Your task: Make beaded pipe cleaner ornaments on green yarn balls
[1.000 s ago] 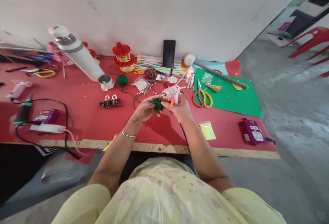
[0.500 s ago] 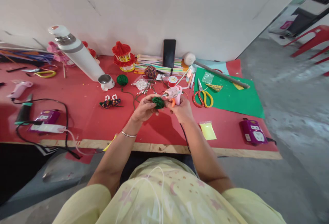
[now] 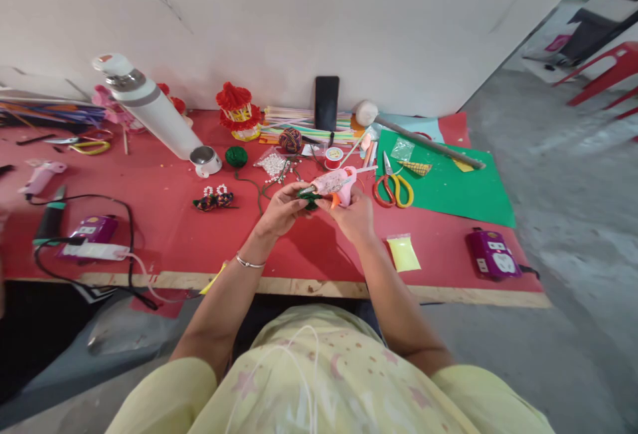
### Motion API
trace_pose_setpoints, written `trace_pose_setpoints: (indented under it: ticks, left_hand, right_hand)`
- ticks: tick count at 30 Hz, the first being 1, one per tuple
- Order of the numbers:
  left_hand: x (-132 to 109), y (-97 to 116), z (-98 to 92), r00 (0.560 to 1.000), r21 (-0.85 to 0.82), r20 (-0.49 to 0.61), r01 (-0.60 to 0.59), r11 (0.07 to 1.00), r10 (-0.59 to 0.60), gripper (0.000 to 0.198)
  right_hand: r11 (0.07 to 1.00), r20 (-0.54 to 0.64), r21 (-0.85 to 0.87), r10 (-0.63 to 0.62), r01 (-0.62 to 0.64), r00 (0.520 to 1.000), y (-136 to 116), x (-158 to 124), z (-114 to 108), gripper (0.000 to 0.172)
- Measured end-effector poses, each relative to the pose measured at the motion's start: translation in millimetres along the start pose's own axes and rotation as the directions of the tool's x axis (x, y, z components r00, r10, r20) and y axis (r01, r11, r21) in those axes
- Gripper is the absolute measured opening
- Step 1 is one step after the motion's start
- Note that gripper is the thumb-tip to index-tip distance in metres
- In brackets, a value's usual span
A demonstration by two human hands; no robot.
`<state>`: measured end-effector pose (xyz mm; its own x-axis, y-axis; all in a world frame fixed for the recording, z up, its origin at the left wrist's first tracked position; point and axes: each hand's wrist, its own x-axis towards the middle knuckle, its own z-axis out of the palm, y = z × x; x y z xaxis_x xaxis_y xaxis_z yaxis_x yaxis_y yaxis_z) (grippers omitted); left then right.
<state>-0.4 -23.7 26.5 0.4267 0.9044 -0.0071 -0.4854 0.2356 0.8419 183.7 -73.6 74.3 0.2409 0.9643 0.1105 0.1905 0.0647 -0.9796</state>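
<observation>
My left hand (image 3: 283, 211) is closed around a small dark green yarn piece (image 3: 311, 201), pinching its left edge. In my right hand (image 3: 355, 217) is a pink hot glue gun (image 3: 333, 183) with an orange trigger; its metal nozzle points left and lies over the top of the yarn piece. The fingertips of my right hand also reach the yarn's right side, though the glue gun partly covers the contact. A white glue stick juts from the gun's back end. Beyond my hands lie loose white beads (image 3: 275, 165) and a green yarn ball (image 3: 236, 156).
Scissors (image 3: 393, 183) lie right of my hands on green card (image 3: 448, 188). A phone (image 3: 326, 103) leans on the wall. A white flask (image 3: 149, 108), steel cup (image 3: 205, 161) and beaded yarn piece (image 3: 214, 200) are left. Purple power sockets (image 3: 493, 254) sit at the right.
The glue gun has tipped and moved slightly left, bringing its nozzle from beside the green yarn piece to over it. Both hands still hold the same things.
</observation>
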Motion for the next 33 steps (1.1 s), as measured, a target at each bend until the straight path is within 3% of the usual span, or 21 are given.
trace_pose_setpoints:
  ticks: [8,14,20,24,28,33]
  left_hand:
    - [2.4,-5.5,3.2,1.0,0.096,-0.007,-0.014,0.995,0.015,0.055]
    - [5.7,-3.8,6.0,0.982,0.399,-0.062,-0.138,0.907,0.177,0.041]
    - [3.4,3.0,5.7,0.925,0.575,-0.036,-0.29,0.765,0.378,0.034]
    - [0.0,6.5,10.7,0.904,0.613,-0.041,-0.313,0.725,0.425,0.032]
    - [-0.8,6.0,12.3,0.883,0.644,0.002,-0.36,0.675,0.469,0.029]
    - [2.6,1.4,7.2,0.802,0.707,0.119,-0.482,0.517,0.586,0.028]
  right_hand:
    - [1.0,0.044,-0.002,-0.001,0.001,0.999,7.5,4.5,-5.2,0.041]
    - [0.995,0.07,-0.099,-0.011,0.018,0.997,3.9,5.4,-11.2,0.031]
    - [0.999,0.027,-0.039,-0.019,0.02,0.999,1.5,10.1,-43.8,0.025]
    - [0.978,-0.044,-0.199,-0.072,0.062,0.996,-1.3,3.9,-61.7,0.029]
    - [0.852,-0.186,-0.513,-0.23,0.105,0.955,0.4,-5.0,-55.7,0.039]
    - [0.631,-0.176,-0.761,-0.426,0.152,0.887,12.4,-8.3,-42.6,0.045]
